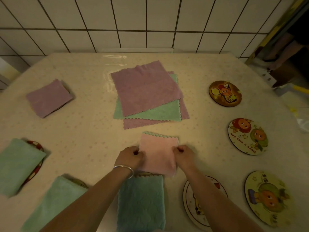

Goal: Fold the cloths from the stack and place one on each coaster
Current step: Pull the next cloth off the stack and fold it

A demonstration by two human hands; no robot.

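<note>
A folded pink cloth (158, 154) with a green underside lies on the table in front of me. My left hand (130, 157) grips its left edge and my right hand (183, 155) grips its right edge, fingers curled. Behind it is the stack of unfolded cloths (145, 92), purple on top, green and purple below. Folded cloths cover coasters: a purple one (48, 97) at far left, a green one (18, 164) at left, a green one (55, 201) at lower left, a teal one (141, 203) at bottom centre. Bare picture coasters lie on the right (224, 93), (247, 136), (267, 198), (189, 203).
The table (83, 128) has a pale dotted covering and meets a white tiled wall (150, 22) at the back. At the far right, past the table's edge, someone's legs (284, 52) show beside a yellow-edged frame. A clear plastic scrap (303, 124) lies at the right edge.
</note>
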